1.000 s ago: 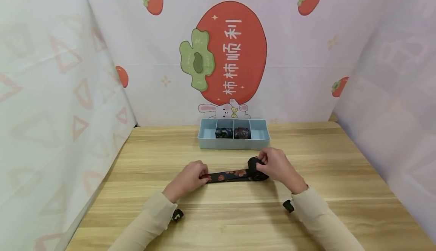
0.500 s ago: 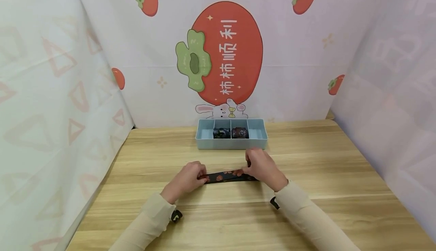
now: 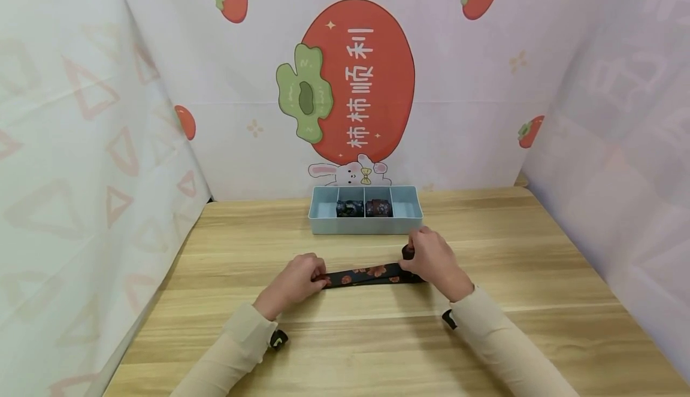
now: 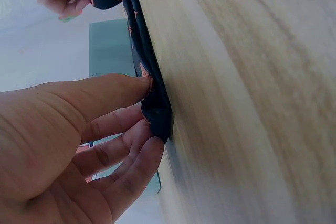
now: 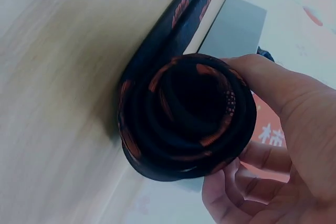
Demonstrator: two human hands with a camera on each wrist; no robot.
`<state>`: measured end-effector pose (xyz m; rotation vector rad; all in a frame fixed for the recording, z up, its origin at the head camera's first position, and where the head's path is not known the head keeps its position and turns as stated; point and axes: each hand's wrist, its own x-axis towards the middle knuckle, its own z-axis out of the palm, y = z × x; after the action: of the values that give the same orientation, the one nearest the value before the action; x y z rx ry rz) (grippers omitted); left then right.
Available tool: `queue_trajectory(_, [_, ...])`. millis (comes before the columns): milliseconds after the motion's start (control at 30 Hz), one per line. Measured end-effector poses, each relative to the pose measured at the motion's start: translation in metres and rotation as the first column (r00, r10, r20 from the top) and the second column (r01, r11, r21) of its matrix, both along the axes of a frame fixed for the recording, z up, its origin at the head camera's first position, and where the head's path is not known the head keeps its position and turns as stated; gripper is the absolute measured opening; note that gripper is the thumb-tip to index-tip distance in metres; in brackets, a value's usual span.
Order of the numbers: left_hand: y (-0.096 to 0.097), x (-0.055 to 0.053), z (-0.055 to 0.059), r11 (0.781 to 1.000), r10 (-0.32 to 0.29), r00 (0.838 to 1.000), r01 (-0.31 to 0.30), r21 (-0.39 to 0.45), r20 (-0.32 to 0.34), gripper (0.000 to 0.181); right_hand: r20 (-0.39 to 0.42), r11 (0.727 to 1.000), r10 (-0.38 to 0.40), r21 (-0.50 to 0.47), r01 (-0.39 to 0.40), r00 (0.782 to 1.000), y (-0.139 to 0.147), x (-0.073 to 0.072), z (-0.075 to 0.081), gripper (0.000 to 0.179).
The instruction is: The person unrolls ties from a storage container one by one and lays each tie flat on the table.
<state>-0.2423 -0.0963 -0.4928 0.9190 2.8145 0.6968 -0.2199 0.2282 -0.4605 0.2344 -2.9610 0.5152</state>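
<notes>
A dark necktie [image 3: 361, 275] with orange flowers stretches across the wooden table between the two hands. My left hand [image 3: 296, 278] pinches its left end between thumb and fingers, close to the tabletop in the left wrist view. At the other end the tie is wound into a thick coil [image 5: 186, 119]. My right hand [image 3: 435, 262] grips that coil, thumb on one side and curled fingers on the other. In the head view the hand hides much of the coil. The flat stretch between the hands looks folded lengthwise.
Behind the hands stands a light blue box [image 3: 366, 226] with several compartments. Its two middle compartments each hold a rolled dark patterned piece, one bluish [image 3: 350, 208] and one reddish [image 3: 379, 208]. A printed cloth backdrop [image 3: 458, 145] closes off the table's far side.
My right hand first moved left along the tie, then back to the right with the coil, lengthening the visible flat stretch again. My left hand keeps its pinch in nearly the same place.
</notes>
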Motion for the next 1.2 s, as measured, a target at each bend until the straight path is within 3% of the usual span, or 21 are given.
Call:
queue_trajectory(500, [0.0,0.004,0.005,1.0,0.004,1.0,-0.004,-0.021,-0.002,0.008,-0.018,0.993,0.001,-0.118,-0.003,1.0,0.032,0.012,0.003,0.029])
queue_trajectory(800, [0.0,0.006,0.005,1.0,-0.001,1.0,0.001,-0.021,-0.022,0.008,-0.084,0.99,0.044,-0.127,-0.054,0.996,0.024,0.007,0.001,0.03])
queue_trajectory(967, [-0.001,0.005,0.005,1.0,0.003,1.0,-0.003,-0.021,-0.018,0.008,-0.075,0.988,0.108,-0.102,-0.115,0.991,0.017,0.0,-0.001,0.029])
queue_trajectory(1200, [-0.011,0.004,0.003,0.999,0.029,0.999,-0.03,-0.02,-0.03,0.009,-0.078,0.989,0.12,-0.076,-0.126,0.99,0.022,0.002,-0.003,0.029])
